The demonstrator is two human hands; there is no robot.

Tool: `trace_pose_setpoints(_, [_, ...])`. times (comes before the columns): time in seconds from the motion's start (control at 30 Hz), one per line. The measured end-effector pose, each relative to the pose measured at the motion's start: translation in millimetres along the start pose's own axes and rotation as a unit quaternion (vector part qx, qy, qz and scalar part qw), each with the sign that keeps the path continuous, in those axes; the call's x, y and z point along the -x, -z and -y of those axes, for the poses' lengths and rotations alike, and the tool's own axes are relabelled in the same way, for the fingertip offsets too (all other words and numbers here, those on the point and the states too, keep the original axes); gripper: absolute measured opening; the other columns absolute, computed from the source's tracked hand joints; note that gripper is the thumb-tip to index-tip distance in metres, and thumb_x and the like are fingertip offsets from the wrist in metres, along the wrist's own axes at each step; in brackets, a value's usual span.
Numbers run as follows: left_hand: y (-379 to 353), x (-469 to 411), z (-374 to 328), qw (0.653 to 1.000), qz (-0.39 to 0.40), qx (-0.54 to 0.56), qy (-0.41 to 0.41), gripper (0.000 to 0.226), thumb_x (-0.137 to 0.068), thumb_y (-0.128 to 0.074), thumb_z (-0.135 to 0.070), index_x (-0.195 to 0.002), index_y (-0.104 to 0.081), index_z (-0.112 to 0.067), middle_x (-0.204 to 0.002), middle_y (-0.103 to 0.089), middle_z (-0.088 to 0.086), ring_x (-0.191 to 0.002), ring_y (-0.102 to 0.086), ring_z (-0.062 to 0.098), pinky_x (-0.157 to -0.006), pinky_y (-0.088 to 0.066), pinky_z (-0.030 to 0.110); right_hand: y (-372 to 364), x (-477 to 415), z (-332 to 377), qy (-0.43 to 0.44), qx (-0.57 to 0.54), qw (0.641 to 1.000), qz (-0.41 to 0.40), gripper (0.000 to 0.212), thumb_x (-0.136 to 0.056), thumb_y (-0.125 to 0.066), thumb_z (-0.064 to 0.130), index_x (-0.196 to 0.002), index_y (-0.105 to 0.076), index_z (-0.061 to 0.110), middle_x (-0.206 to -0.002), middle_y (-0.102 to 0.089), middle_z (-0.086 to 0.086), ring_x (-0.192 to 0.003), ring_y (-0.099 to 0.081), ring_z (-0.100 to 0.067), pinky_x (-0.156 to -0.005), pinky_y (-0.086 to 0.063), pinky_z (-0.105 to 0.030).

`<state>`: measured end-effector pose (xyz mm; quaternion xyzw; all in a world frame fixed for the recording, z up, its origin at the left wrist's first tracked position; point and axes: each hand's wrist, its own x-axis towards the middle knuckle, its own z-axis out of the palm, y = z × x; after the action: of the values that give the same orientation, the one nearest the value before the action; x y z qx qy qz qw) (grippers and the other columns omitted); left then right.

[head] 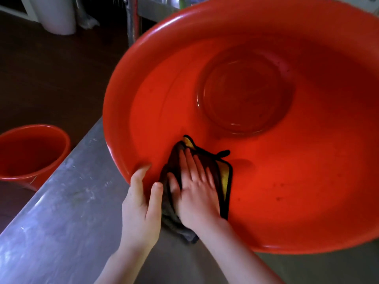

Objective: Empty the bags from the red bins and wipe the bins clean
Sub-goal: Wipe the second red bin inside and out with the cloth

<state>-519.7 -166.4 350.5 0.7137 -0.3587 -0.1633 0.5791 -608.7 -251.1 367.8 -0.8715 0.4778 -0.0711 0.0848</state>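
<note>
A big round red bin (287, 181) lies tilted on a steel counter (61, 212), its inside facing me. My left hand (141, 203) grips its near rim, thumb inside and fingers on the outer edge. My right hand (194, 185) lies flat with straight fingers on a dark cloth with a yellow side (223, 177), pressing it against the bin's inner wall. Part of the cloth hangs over the rim below my wrist. I see no bag inside this bin.
A second, smaller red bin (30, 152) stands on the dark floor left of the counter. A white container (57, 15) stands at the back left. A metal post (132, 21) and steel shelf rise behind the big bin.
</note>
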Motion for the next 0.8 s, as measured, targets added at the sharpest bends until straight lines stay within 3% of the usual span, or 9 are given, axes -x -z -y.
trace_pose_setpoints(0.1, [0, 0, -1, 1.0, -0.004, -0.007, 0.0, 0.03, -0.086, -0.035, -0.059, -0.115, -0.033, -0.066, -0.087, -0.065, -0.017, -0.084, -0.059, -0.002, -0.07, -0.042, 0.02, 2, -47, -23, -0.08, 0.056, 0.995, -0.018, 0.065, -0.099, -0.013, 0.055, -0.155, -0.01, 0.023, -0.162, -0.017, 0.001, -0.148, -0.017, -0.016, -0.119, -0.014, -0.041])
trace_pose_setpoints(0.23, [-1, 0, 2, 1.0, 0.008, -0.003, -0.012, 0.032, -0.087, -0.037, -0.063, -0.118, -0.032, -0.065, -0.093, -0.066, -0.01, -0.084, -0.061, 0.001, -0.071, -0.045, 0.022, 14, -109, -57, -0.186, 0.023, 0.982, 0.038, 0.061, -0.102, -0.019, 0.05, -0.156, -0.011, 0.022, -0.163, -0.014, 0.0, -0.148, -0.013, -0.02, -0.12, -0.008, -0.042])
trace_pose_setpoints(0.37, [-2, -2, 2, 1.0, 0.008, -0.004, -0.012, 0.032, -0.087, -0.036, -0.064, -0.118, -0.03, -0.067, -0.099, -0.063, -0.017, -0.091, -0.059, -0.005, -0.073, -0.042, 0.017, 13, -94, -46, -0.157, 0.045, 0.986, 0.029, 0.061, -0.102, -0.019, 0.049, -0.156, -0.007, 0.021, -0.163, -0.012, 0.001, -0.149, -0.013, -0.019, -0.12, -0.009, -0.042])
trace_pose_setpoints(0.47, [0, -2, 2, 1.0, 0.016, 0.002, -0.009, 0.033, -0.086, -0.036, -0.062, -0.119, -0.032, -0.063, -0.099, -0.064, -0.01, -0.092, -0.059, -0.001, -0.074, -0.04, 0.017, 7, -28, -17, -0.044, 0.048, 0.998, -0.006, 0.068, -0.096, -0.009, 0.055, -0.156, -0.003, 0.023, -0.163, -0.011, 0.004, -0.149, -0.012, -0.015, -0.12, -0.012, -0.043])
trace_pose_setpoints(0.53, [0, -2, -1, 1.0, 0.019, 0.004, -0.006, 0.035, -0.085, -0.036, -0.06, -0.12, -0.033, -0.06, -0.1, -0.064, -0.007, -0.09, -0.059, 0.0, -0.073, -0.04, 0.015, 4, 8, -3, -0.014, 0.019, 1.0, -0.001, 0.071, -0.092, -0.002, 0.06, -0.156, -0.002, 0.027, -0.163, -0.01, 0.007, -0.149, -0.01, -0.014, -0.12, -0.011, -0.044])
trace_pose_setpoints(0.6, [2, -1, -3, 1.0, 0.019, 0.011, -0.004, 0.034, -0.085, -0.036, -0.061, -0.119, -0.033, -0.065, -0.103, -0.065, -0.006, -0.089, -0.059, 0.004, -0.076, -0.04, 0.015, 2, 6, -3, -0.021, 0.019, 1.0, 0.0, 0.072, -0.092, -0.002, 0.06, -0.156, -0.005, 0.027, -0.163, -0.013, 0.007, -0.149, -0.012, -0.014, -0.12, -0.012, -0.044])
trace_pose_setpoints(0.7, [6, 3, -7, 0.999, 0.025, 0.026, 0.002, 0.033, -0.085, -0.036, -0.064, -0.117, -0.033, -0.068, -0.105, -0.066, -0.001, -0.093, -0.061, 0.015, -0.081, -0.043, 0.026, 6, -44, -24, -0.085, 0.059, 0.995, -0.008, 0.064, -0.098, -0.014, 0.054, -0.155, -0.01, 0.024, -0.162, -0.017, 0.003, -0.147, -0.018, -0.016, -0.119, -0.015, -0.041])
trace_pose_setpoints(0.8, [11, 7, -15, 0.997, 0.061, 0.045, 0.015, 0.036, -0.083, -0.039, -0.064, -0.12, -0.04, -0.062, -0.11, -0.065, -0.013, -0.093, -0.061, 0.007, -0.08, -0.045, 0.018, 17, -94, -54, -0.157, 0.035, 0.986, 0.038, 0.061, -0.102, -0.019, 0.049, -0.156, -0.011, 0.021, -0.163, -0.014, 0.0, -0.148, -0.015, -0.02, -0.12, -0.011, -0.042])
